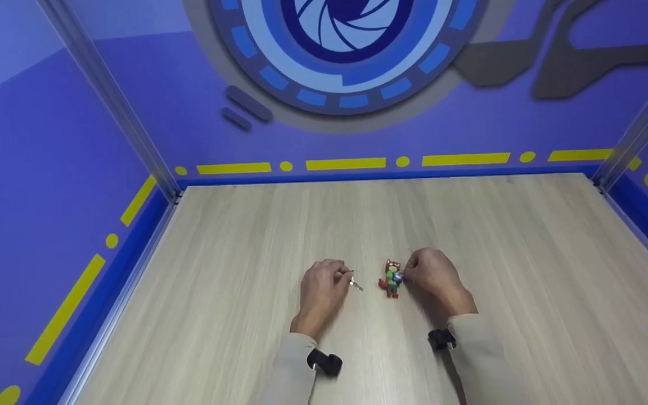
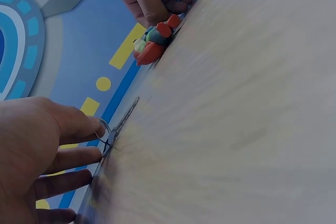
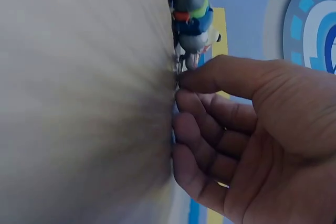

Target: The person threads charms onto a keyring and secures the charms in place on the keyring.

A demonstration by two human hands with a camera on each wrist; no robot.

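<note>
My left hand pinches a thin metal ring between thumb and index finger. From that ring a silver key points out toward the right, close to the tabletop; in the left wrist view the other fingers are spread. Right of it lies a small fox figurine with a green top, dark trousers and a reddish tail. The right hand is at the figurine's right side, thumb and index finger pinching a small metal link beside it. Fingertips hide most of that link.
Both hands are over a pale wood-grain table. Blue and purple printed panels with yellow markings stand along its back and sides, joined by metal corner posts. Black bands circle both sleeved wrists.
</note>
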